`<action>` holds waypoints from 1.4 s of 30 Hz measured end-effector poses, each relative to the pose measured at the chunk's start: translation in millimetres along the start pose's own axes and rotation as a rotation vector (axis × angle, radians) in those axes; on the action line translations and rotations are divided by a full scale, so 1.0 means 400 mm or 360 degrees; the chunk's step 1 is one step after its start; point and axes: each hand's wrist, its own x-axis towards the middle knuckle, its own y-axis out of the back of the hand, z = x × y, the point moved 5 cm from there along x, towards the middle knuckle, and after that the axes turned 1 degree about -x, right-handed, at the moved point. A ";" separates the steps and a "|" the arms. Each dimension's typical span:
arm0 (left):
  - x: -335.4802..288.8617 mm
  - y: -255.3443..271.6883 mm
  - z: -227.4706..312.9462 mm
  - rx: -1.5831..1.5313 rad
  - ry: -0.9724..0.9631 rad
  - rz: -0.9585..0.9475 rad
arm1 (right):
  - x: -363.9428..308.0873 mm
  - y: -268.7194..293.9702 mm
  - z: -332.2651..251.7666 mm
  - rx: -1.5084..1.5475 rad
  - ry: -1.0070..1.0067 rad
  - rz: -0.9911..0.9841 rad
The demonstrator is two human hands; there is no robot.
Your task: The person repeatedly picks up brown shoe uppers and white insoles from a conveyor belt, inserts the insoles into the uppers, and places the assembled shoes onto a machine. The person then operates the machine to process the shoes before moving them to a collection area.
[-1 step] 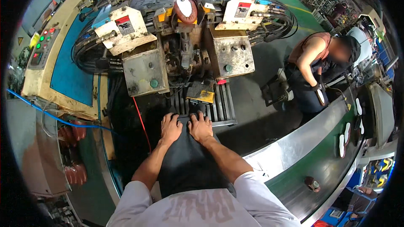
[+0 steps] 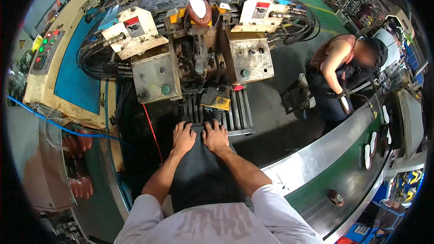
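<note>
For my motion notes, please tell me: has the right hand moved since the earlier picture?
No. The right hand rests on the dark cloth, in the same place below the yellow piece in the view.

Shoe sits far centre, left control box and right control box nearer either side, pedal at grating's far end, trousers near centre, conveyor right, co-worker left of its far end.
</note>
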 end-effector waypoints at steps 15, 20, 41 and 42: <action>0.004 0.000 0.007 0.0013 -0.0021 -0.0005 | 0.002 0.003 0.009 0.0040 0.0016 0.0059; 0.003 0.001 0.004 0.0007 -0.0025 -0.0004 | 0.002 -0.003 0.006 0.0059 0.0009 0.0034; 0.021 -0.017 0.002 0.0108 -0.0022 -0.0200 | -0.028 0.033 0.024 0.0187 0.0056 0.0127; 0.015 -0.021 -0.005 0.0138 -0.0021 -0.0213 | -0.033 0.028 0.023 0.0205 0.0059 0.0115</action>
